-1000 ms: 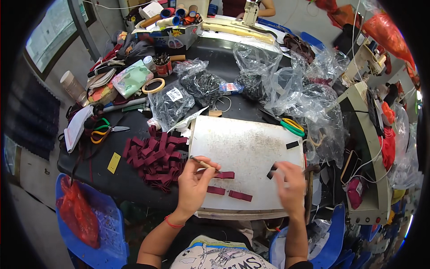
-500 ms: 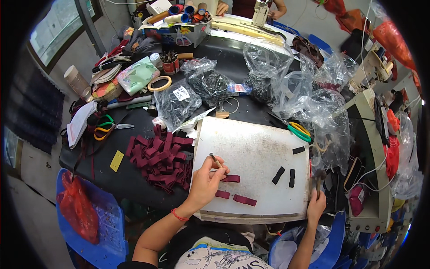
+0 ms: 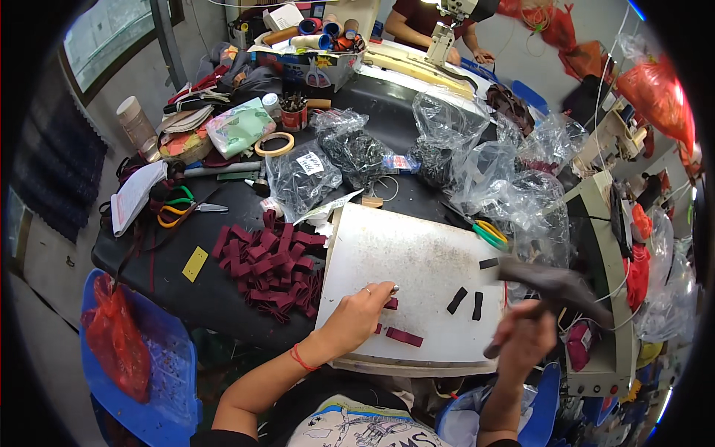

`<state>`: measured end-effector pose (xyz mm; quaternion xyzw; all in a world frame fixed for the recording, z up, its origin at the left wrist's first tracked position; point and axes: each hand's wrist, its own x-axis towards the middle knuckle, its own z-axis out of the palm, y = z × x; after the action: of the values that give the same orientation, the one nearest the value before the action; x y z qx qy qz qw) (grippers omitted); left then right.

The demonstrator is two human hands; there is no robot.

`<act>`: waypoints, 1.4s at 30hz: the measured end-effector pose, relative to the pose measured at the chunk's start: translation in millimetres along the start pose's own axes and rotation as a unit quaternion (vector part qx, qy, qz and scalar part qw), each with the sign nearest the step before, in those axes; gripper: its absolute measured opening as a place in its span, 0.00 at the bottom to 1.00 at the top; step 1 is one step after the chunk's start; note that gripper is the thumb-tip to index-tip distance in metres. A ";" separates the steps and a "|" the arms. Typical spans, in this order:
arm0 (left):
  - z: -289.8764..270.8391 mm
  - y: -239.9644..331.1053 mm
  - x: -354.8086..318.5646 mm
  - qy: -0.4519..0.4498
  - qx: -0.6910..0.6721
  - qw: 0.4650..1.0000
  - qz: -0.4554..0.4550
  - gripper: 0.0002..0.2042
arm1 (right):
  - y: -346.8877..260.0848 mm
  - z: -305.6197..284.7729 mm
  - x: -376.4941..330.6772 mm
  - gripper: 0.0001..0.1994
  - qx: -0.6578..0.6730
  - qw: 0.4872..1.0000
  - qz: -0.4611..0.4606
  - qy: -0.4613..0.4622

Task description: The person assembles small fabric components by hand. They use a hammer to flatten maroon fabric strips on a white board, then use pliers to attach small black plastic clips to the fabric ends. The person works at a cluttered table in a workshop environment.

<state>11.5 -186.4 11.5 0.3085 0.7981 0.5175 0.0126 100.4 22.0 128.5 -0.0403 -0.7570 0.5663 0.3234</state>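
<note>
The right hand (image 3: 527, 339) grips a hammer (image 3: 547, 283), so a crooked swing could hit the left hand (image 3: 354, 318) pinching a rod (image 3: 395, 287).

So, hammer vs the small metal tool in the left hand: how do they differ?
Visible size: the hammer shows large; the metal tool shows only a small end, the rest hidden by the left hand.
Colour: the hammer's head is dark; the metal tool's end is silvery.
Place: the hammer, motion-blurred, is at the white board's right side in the right hand; the metal tool is near a maroon strip.
Shared: both are hand-held.
</note>
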 end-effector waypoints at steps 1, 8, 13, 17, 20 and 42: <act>1.8 1.9 0.3 0.002 0.008 1.000 0.003 0.10 | -15.1 9.4 6.3 0.05 0.113 0.992 -0.054 0.009; -0.2 -8.5 -1.0 0.022 0.004 1.000 0.011 0.10 | 9.3 19.4 19.8 0.19 -0.434 0.839 -0.104 -0.311; -5.2 -17.6 5.9 0.022 -0.195 0.969 -0.150 0.09 | 41.0 15.0 -7.0 0.19 -0.447 0.802 -0.089 -0.387; -17.4 -23.5 10.0 -0.036 -0.301 0.930 -0.207 0.08 | 45.1 15.2 -10.2 0.19 -0.438 0.811 -0.071 -0.382; -21.4 -19.7 8.6 -0.058 -0.231 0.958 -0.160 0.07 | 46.7 14.6 -13.5 0.19 -0.444 0.809 -0.065 -0.380; -20.3 -10.3 10.0 0.004 -0.259 0.948 -0.185 0.08 | 17.2 12.5 -4.1 0.18 -0.389 0.857 -0.080 -0.329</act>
<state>-8.4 -200.7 15.3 0.1394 0.6794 0.6964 0.1846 91.7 16.0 109.6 0.0867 -0.9785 0.1780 0.0579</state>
